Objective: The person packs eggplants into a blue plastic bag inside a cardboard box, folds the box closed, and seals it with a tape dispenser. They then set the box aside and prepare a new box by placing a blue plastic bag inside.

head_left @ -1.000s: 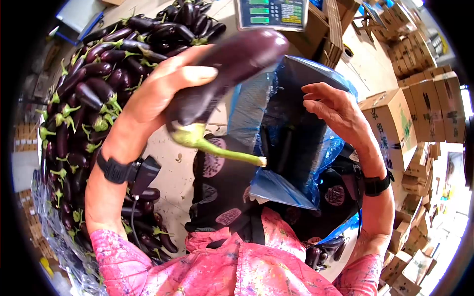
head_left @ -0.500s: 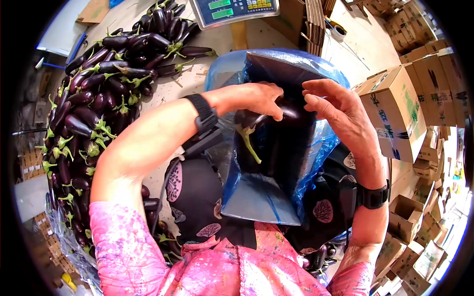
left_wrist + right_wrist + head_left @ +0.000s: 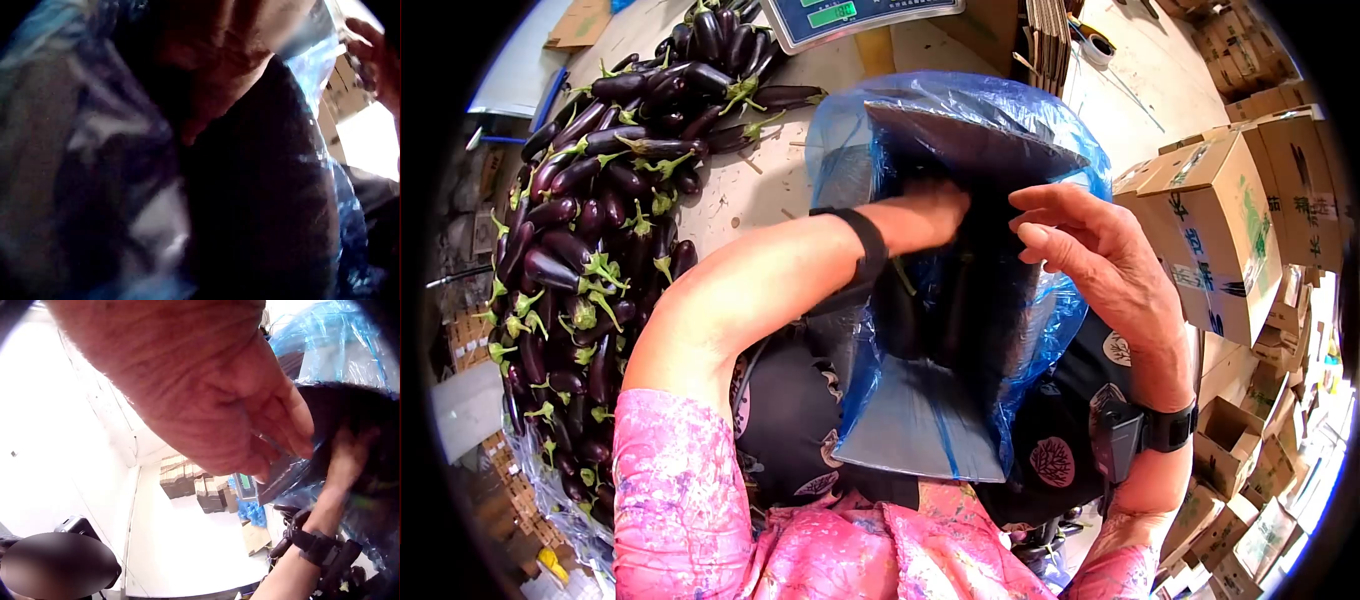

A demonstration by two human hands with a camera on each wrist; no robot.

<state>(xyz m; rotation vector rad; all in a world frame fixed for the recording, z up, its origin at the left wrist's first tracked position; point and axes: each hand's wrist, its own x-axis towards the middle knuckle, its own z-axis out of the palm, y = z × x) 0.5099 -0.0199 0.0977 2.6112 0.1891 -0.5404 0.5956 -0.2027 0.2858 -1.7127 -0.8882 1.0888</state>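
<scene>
My left hand [image 3: 940,207] reaches down into a box lined with blue plastic [image 3: 840,140], blurred and in deep shadow. A green eggplant stem [image 3: 904,278] shows just below that wrist; I cannot tell whether the fingers still grip the eggplant. Another dark eggplant [image 3: 958,300] lies lengthwise in the box. In the left wrist view, the left hand [image 3: 215,69] points down along the dark interior. My right hand [image 3: 1090,235] hovers at the box's right side, fingers loosely bent and thumb apart, holding nothing visible. The right wrist view shows this hand [image 3: 219,406] beside the plastic-covered rim.
A large heap of eggplants [image 3: 590,220] covers the left side. A digital scale [image 3: 860,20] stands beyond the box. Printed cartons [image 3: 1200,220] are stacked at the right, with a tape roll [image 3: 1097,48] behind. The box's near flap [image 3: 925,415] folds toward my lap.
My left hand carried an eggplant from the left over to the box and lowered it inside, sinking deeper since half a second ago. The right hand stays beside the box.
</scene>
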